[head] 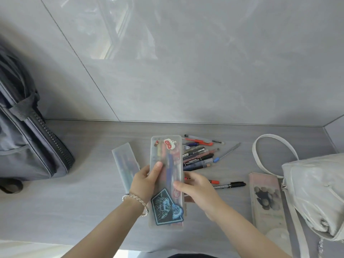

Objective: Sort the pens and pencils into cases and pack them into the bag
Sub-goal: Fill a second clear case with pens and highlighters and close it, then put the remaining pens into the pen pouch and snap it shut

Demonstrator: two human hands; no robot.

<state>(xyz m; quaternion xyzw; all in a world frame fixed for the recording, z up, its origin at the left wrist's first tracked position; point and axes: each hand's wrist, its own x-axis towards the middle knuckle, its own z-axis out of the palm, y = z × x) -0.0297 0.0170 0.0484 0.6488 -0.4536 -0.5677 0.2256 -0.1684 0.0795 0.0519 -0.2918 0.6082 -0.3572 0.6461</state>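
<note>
Both hands hold the sticker-covered pencil case over the surface: the left hand grips its left edge with the thumb on the lid, and the right hand clasps the right edge, thumb on top and fingers underneath. Whether the lid is latched I cannot tell; if not, tilting could spill the pens inside. I count three cases (this one, a frosted case, a pinkish case), two bags (grey backpack, pale handbag), roughly a dozen loose pens and two markers.
</note>
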